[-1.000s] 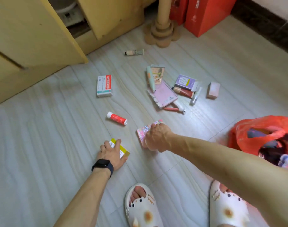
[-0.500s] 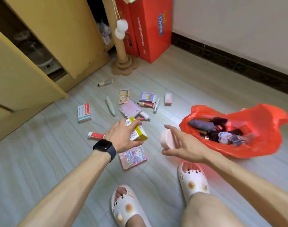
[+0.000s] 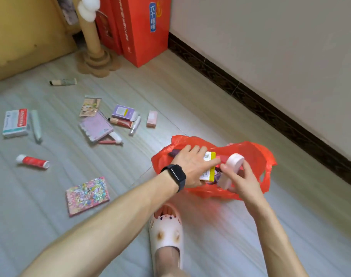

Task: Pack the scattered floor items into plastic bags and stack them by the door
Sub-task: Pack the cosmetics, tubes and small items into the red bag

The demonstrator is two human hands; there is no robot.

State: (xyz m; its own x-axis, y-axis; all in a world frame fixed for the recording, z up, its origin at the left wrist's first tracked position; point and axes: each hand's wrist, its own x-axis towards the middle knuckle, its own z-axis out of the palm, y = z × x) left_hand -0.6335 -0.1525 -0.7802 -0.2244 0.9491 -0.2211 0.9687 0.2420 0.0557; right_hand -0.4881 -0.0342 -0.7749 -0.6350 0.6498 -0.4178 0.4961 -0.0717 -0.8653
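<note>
My left fingers (image 3: 199, 150) lie across the top of the yellow-and-white box (image 3: 209, 172). The thumb is hidden beneath, so I judge the left hand (image 3: 191, 166) to be gripping the box. My right fingers (image 3: 229, 171) are curled round the pink round tub (image 3: 233, 162), so the right hand (image 3: 243, 181) holds it firmly. Both things sit right at the mouth of the red plastic bag (image 3: 257, 154), which lies open on the floor (image 3: 210, 108) with a few dark things already inside.

So I'd call the packing begun but far from done. Left of the bag, the glittery booklet (image 3: 87, 194) lies nearest, with the red tube (image 3: 32, 161) well beyond it. Further out on that side are the white-and-red box (image 3: 15, 122) and a pale green tube (image 3: 36, 125) just beside it. Up and left of the bag are the purple notebook (image 3: 95, 125), purple box (image 3: 122, 111) and small pink box (image 3: 152, 118). I can see no door and nothing stacked yet.
</note>
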